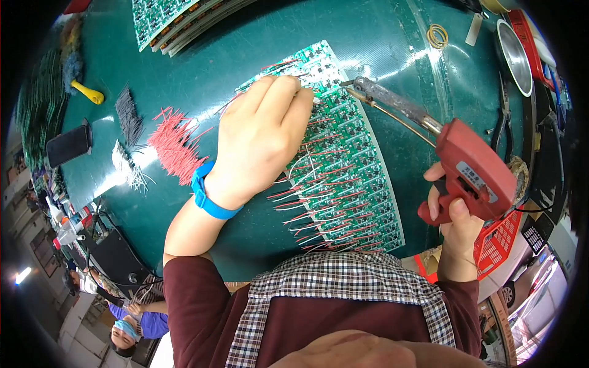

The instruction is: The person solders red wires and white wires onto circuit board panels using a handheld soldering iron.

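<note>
My left hand [261, 138] is closed over the upper left part of a green circuit board panel [374, 178], its fingertips curled out of sight. Thin wire ends show beside it, but I cannot make out what the fingers pinch. My right hand [455, 230] grips a red soldering gun [478, 165] by its handle, with fingers at the trigger. Its metal tip and thin feed tube reach the panel just right of my left fingers. Rows of red and white wires [328, 211] stick out leftward from the panel's lower part.
Left of the panel lie loose red wires [175, 144], black wires [127, 116] and white wires [126, 165]. Beyond are a phone [69, 145] and a yellow-handled brush [87, 92]. Stacked boards [165, 24] stand at the back, a solder coil [437, 37] and pliers [504, 126] at right. A masked person [132, 328] sits lower left.
</note>
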Motion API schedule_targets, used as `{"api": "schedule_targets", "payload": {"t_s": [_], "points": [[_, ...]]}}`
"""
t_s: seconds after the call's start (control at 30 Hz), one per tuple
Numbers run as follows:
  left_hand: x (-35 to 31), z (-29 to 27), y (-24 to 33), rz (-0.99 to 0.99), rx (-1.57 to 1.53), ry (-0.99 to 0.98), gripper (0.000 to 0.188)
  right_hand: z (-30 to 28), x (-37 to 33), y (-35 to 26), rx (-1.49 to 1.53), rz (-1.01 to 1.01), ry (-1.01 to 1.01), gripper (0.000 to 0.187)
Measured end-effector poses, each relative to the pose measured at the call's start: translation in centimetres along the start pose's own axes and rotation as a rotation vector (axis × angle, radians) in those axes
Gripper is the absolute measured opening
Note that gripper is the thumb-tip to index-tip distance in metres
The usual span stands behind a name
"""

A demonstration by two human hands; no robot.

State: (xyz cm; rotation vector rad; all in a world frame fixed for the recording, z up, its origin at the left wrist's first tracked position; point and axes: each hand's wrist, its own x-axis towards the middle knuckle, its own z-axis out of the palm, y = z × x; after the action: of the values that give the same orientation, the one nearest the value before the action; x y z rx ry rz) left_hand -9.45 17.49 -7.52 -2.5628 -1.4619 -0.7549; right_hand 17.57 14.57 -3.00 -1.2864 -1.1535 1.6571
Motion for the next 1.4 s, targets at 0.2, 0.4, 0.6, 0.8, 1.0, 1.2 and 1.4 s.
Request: {"api": "schedule_targets", "payload": {"t_s": [0.2,0.4,0.6,0.8,1.0,1.2,1.4], "points": [[-0.5,-0.4,1.7,-0.022,-0.143,-0.071,0.027,-0.4,-0.7,0.5,0.015,0.062,-0.048,0.058],[-0.7,-0.1,1.9,-0.018,-0.092,-0.112,0.028,-0.2,-0.9,0.9,0.043,0.042,-0.063,0.056],[-0.6,-0.4,1.4,-0.027,-0.148,-0.179,0.03,-0.4,-1.1,0.9,0.034,0.078,-0.091,0.055],[-0.5,-0.6,1.4,-0.038,-0.151,-0.209,0.029,-0.1,-1.2,0.6,0.037,0.113,-0.07,0.05],[-0.4,-0.7,1.4,-0.043,-0.137,-0.217,0.028,-0.3,-1.2,0.7,0.061,0.16,-0.108,0.043],[-0.3,-0.8,1.7,-0.036,-0.084,-0.241,0.027,-0.6,-1.5,1.3,0.032,0.158,-0.065,0.044],[-0.4,-0.6,1.8,0.012,-0.01,-0.236,0.027,-0.7,-1.4,1.3,0.039,0.103,-0.099,0.052]]}}
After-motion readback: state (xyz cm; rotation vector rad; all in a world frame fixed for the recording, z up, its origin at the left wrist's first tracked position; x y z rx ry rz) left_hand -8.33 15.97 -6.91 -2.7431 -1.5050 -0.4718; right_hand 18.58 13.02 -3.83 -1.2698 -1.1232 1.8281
